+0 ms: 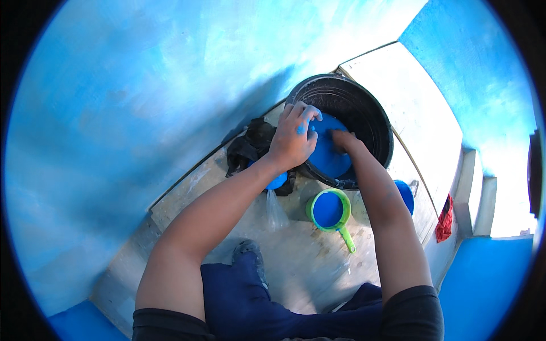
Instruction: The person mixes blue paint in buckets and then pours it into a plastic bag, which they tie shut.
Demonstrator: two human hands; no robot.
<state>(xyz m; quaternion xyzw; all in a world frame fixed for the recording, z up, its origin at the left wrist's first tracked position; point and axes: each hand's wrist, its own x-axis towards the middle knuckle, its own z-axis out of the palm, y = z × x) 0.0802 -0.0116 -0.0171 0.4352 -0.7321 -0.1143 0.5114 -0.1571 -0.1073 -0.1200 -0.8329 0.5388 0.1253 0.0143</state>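
A large black bucket [372, 122] stands against the wall, with bright blue liquid [330, 162], which looks like paint, inside it. My right hand [343, 141] reaches down into the bucket, and its fingertips are hidden at the blue liquid. Over the bucket's left rim is my left hand [294, 136], its fingers bent and apart, with blue smears on the fingers and nothing seen in them. Close in front of the bucket sits a light green dipper [347, 241] with blue liquid in its cup, untouched by either hand.
A crumpled black plastic bag [243, 152] and a clear plastic bag [275, 213] lie left of the bucket. To the right, partly behind my forearm, is a blue container [405, 196]. A red cloth or bag [445, 221] hangs farther right. Blue walls [142, 113] enclose the platform.
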